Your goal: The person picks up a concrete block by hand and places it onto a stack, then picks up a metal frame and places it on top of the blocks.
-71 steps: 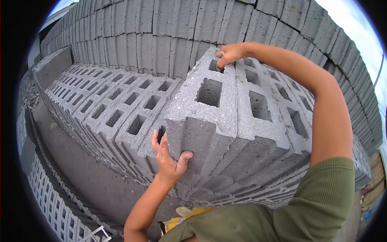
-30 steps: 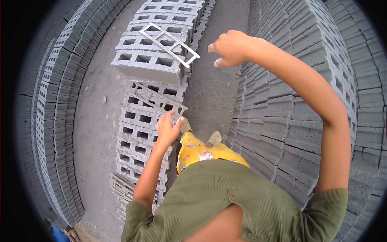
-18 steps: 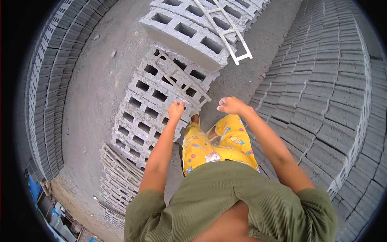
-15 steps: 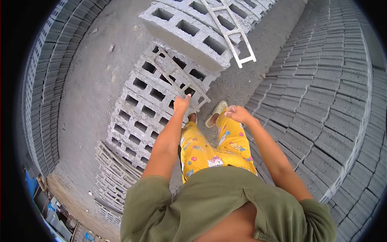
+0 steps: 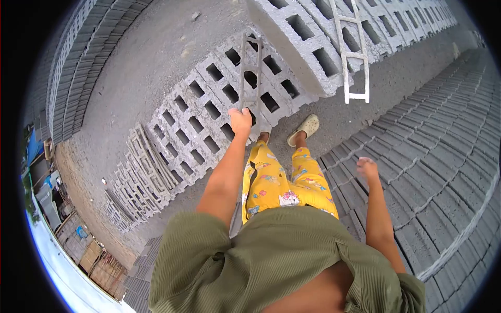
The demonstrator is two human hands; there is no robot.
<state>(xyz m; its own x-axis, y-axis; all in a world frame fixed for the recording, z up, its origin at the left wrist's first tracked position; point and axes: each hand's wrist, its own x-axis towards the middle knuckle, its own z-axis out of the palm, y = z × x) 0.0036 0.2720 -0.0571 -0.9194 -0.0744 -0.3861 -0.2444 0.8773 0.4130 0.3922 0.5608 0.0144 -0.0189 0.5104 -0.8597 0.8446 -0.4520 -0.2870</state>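
Note:
My left hand (image 5: 240,121) is closed around the near end of a grey ladder-shaped frame (image 5: 242,68). The frame extends away from me over a low row of hollow concrete blocks (image 5: 197,106). Out to the right, my right hand (image 5: 367,168) is curled into a fist with nothing visible in it, above the stacked grey blocks. A second, paler ladder-shaped frame (image 5: 357,96) lies on a higher row of hollow blocks (image 5: 312,46), its end sticking out past their edge.
Long stacks of grey blocks (image 5: 438,141) run along my right side, and more stacks (image 5: 78,68) curve along the far left. Several ladder-shaped frames (image 5: 151,161) lie piled at the left end of the low row. Grey ground (image 5: 141,73) lies between the rows.
The frame in my left hand has swung from slanting to pointing nearly straight ahead. My right hand has moved outward to the right. My view has turned and one foot has shifted.

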